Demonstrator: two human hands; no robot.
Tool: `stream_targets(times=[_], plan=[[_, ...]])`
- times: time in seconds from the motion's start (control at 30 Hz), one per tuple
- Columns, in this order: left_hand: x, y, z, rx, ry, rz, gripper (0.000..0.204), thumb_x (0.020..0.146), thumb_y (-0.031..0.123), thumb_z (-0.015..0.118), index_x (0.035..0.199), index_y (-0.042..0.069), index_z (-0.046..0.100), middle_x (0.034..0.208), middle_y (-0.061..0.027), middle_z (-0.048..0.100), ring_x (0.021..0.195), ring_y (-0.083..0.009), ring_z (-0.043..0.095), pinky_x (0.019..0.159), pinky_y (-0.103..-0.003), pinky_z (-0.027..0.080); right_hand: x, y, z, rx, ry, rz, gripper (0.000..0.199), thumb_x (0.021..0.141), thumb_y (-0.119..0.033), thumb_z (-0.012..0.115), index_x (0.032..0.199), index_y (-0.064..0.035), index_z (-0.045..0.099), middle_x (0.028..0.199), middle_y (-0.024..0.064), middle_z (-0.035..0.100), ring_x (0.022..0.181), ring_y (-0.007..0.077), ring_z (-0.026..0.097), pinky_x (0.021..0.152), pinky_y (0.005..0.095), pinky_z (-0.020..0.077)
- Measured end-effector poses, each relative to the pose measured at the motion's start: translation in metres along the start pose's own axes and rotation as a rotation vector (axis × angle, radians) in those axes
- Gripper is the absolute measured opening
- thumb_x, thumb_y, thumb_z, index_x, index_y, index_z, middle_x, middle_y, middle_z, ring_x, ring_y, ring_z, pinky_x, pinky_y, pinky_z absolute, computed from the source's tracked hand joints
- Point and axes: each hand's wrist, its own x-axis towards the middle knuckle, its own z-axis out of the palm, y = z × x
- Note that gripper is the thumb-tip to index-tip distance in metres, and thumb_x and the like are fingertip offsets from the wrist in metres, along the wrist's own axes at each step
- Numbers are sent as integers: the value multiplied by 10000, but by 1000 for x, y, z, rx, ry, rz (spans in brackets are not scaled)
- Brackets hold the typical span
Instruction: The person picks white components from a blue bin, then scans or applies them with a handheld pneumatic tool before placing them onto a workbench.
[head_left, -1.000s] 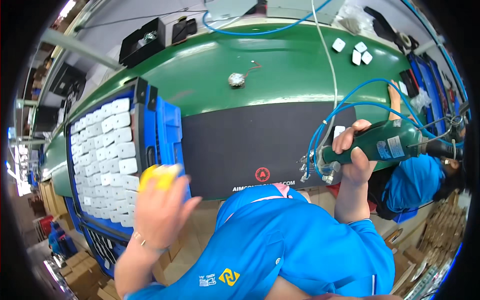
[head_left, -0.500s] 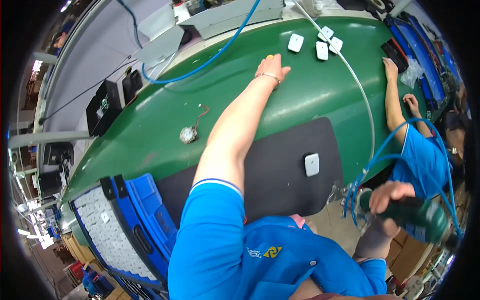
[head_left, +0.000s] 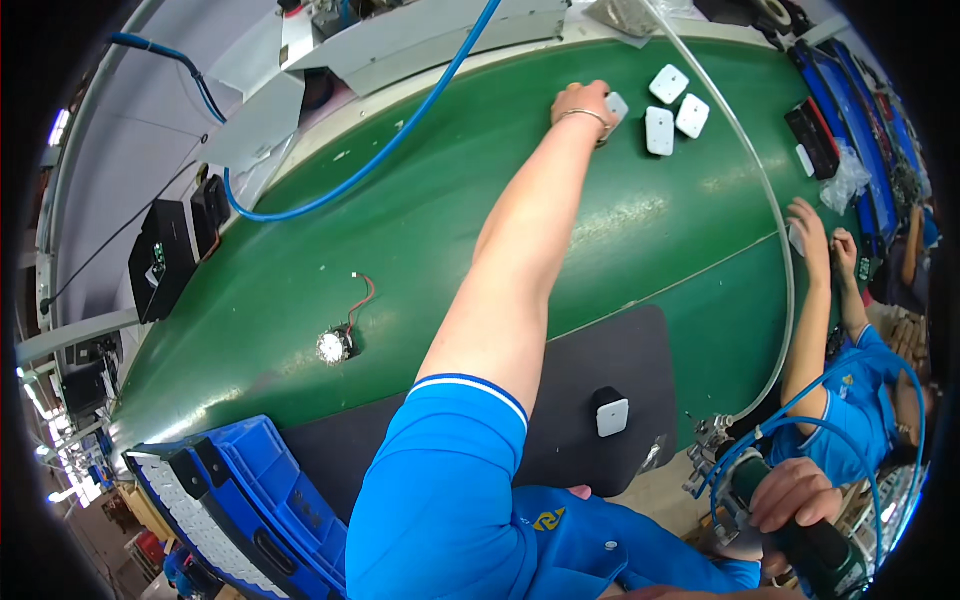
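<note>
At the far side of the green tabletop, my left hand point(head_left: 583, 105) is closed at a small white box-shaped device point(head_left: 617, 108), which shows past its fingers. Three similar white devices point(head_left: 660, 132) lie just right of it. My right hand point(head_left: 795, 495) wraps round the body of a dark green power screwdriver point(head_left: 815, 550) at the lower right, with blue hoses and a clear tube running to its metal head point(head_left: 712, 436). Another white device, on a black base point(head_left: 611, 412), sits on the dark mat between my arms.
A round silvery part with a red wire point(head_left: 335, 346) lies left on the green table point(head_left: 430, 230). Blue trays point(head_left: 280, 490) stand at the lower left. A blue hose point(head_left: 400, 130) crosses the back. At the right, a co-worker's hand point(head_left: 810, 235) is near a plastic bag point(head_left: 846, 180).
My left hand has moved right and away to the leftmost white device and closed at it. The right hand with the screwdriver is lower. The whole view has shifted.
</note>
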Motion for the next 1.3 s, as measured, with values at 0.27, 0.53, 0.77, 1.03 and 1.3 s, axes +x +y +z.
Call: stream_targets(times=[0.27,0.53,0.77,1.03,1.3], plan=[[-36,-22,14,-458,224,-20,421,622,92,591,1033,151,523,933,-100,544,822,-272,534,764,-339,432,19,0,8,59,-89,5,629,546,-166,765,1061,-59,420,776,74,573,646,172,575,579,242,492],[-325,-78,-48,-1014,-83,-227,385,698,43,590,1066,65,477,959,-106,537,798,-166,529,697,-269,455,24,6,69,225,-34,-60,601,558,-175,729,1057,-76,408,709,53,558,582,148,552,511,212,444],[-536,-133,-48,-1248,-7,-483,363,673,92,612,1018,65,503,885,-103,561,742,-170,553,644,-259,469,35,20,178,303,132,-55,511,705,-269,560,1130,-61,367,700,34,495,567,124,455,507,242,369],[-615,-143,-49,-1100,139,-515,331,676,106,619,986,61,511,859,-100,567,721,-164,559,635,-247,469,35,8,248,423,13,-107,495,742,-309,484,1150,-61,354,748,37,480,622,125,448,559,260,354],[-642,-151,-65,-1078,105,-454,309,679,116,620,962,54,513,833,-99,569,709,-168,563,630,-250,473,35,3,301,484,16,-141,501,753,-327,440,1163,-56,343,771,33,481,634,124,448,564,259,349]])
